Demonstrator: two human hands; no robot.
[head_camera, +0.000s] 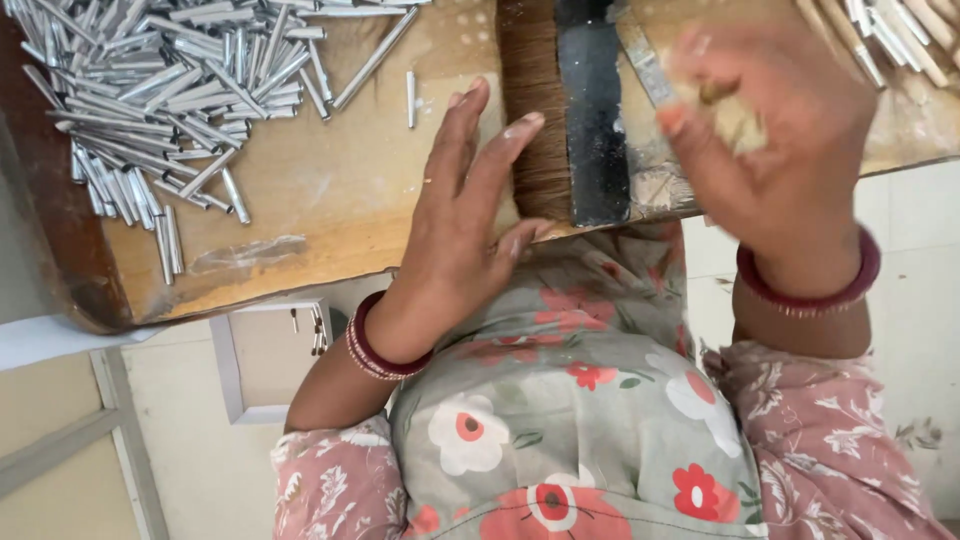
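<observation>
Many metal tubes (170, 90) are seen heaped at the wooden board's (330, 200) far corner, apparently unused, while brown bristles (535, 110) are pressed flat by the open, spread left hand (465, 215) beside a black blade (592, 120), and a small tuft seems pinched by the blurred right hand (775, 140).

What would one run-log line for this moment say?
left hand: flat by brown bristles | right hand: raised, blurred, hold unclear | metal tubes: heaped on wooden board
</observation>
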